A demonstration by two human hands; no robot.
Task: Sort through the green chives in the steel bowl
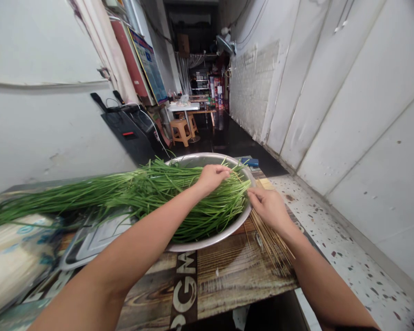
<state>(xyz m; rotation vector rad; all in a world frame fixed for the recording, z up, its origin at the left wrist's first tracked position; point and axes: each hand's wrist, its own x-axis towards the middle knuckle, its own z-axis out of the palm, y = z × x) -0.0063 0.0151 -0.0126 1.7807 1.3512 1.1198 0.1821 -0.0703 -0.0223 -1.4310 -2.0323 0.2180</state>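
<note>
A big metal bowl (207, 241) sits on a wooden table (227, 271) and holds a long bundle of green chives (152, 188) that spills out to the left. My left hand (212, 177) reaches over the bowl with its fingers curled into the chive ends at the right side. My right hand (267, 207) is at the bowl's right rim, pinching thin stalks there. A pile of thin bamboo skewers (272, 243) lies on the table under my right wrist.
A metal tray (93, 239) lies left of the bowl beside a pale printed sack (14, 257). A blue object (250, 162) rests behind the bowl. Black equipment (131, 131) leans on the left wall; orange stools (181, 131) stand down the corridor.
</note>
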